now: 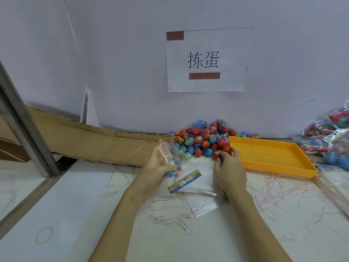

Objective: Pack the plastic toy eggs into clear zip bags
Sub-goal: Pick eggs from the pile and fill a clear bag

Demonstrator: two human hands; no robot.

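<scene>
A person's two bare forearms reach over a white table [79, 214]. The left hand [157, 167] grips a clear zip bag [171, 152] held upright, fingers curled round it, with a blue egg [170, 173] inside at the bottom against the palm. The right hand [229, 167] reaches to the near edge of a heap of plastic toy eggs [204, 138], red and blue, piled against the back wall; its fingers pinch a red egg [217, 154]. Just right of the heap lies an orange perforated tray [272, 157]. Under the hands lie flat empty bags [198, 186], one with a colourful printed strip. Filled bags [332, 137] are stacked at far right. A paper sign [207, 59] hangs on the wall.
</scene>
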